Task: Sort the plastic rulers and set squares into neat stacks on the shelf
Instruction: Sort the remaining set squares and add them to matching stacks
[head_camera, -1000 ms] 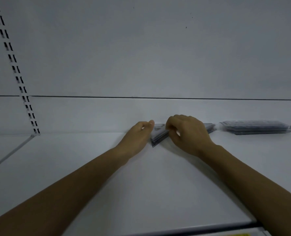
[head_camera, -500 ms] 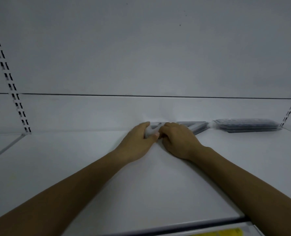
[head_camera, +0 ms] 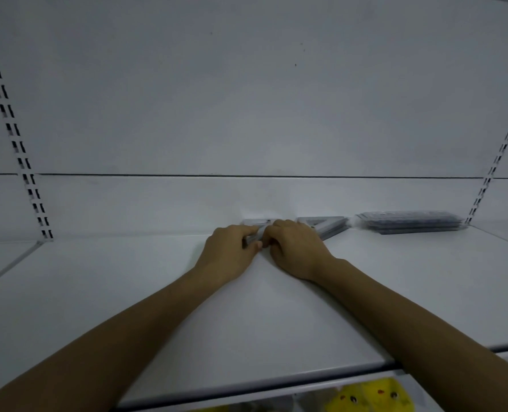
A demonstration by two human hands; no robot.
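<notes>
Plastic set squares (head_camera: pixel 328 226) are gripped by the curled fingers of the left hand (head_camera: pixel 227 252) and right hand (head_camera: pixel 295 248) at the rear of the shelf (head_camera: pixel 246 322), long edge lying 9-to-3. Stacked rulers (head_camera: pixel 410 223) lie at 3 o'clock.

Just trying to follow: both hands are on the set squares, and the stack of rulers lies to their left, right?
Not quite: the head view shows the stack of rulers lying to the right of them. The left hand and right hand are indeed both on the set squares at the back of the shelf.
</notes>
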